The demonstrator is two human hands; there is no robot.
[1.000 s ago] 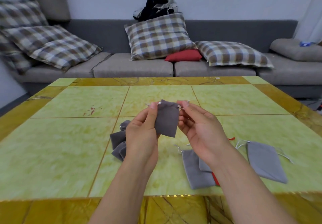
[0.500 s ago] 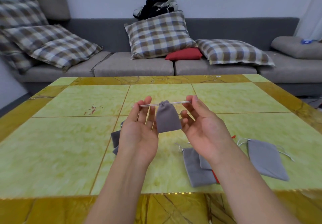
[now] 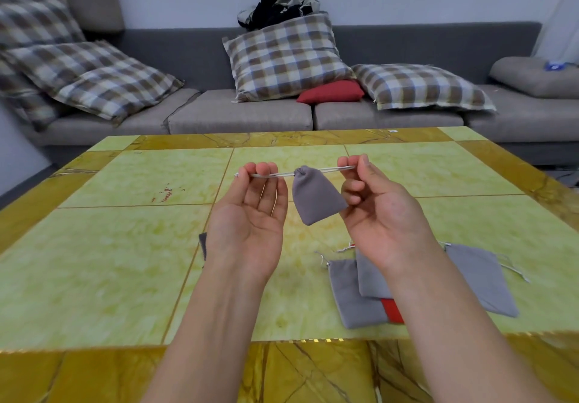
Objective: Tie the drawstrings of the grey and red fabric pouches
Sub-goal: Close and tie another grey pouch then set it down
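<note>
A small grey pouch (image 3: 317, 195) hangs in the air above the table, its mouth gathered tight. Its pale drawstring (image 3: 282, 174) runs out straight on both sides. My left hand (image 3: 250, 214) pinches the left end of the string, palm up. My right hand (image 3: 380, 211) pinches the right end. On the table under my right forearm lie flat grey pouches (image 3: 351, 296) with loose strings, one more grey pouch (image 3: 482, 280) to their right, and a red pouch (image 3: 393, 310) mostly covered. Another grey pouch (image 3: 203, 244) peeks out behind my left wrist.
The yellow-green tiled table (image 3: 109, 246) has a brown marbled border. Behind it stands a grey sofa (image 3: 244, 114) with plaid cushions, a red cushion (image 3: 330, 92) and a dark bundle of clothes on its back.
My hands have moved apart, pulling the drawstring taut to both sides. The pouch's mouth went from open and flat to cinched tight.
</note>
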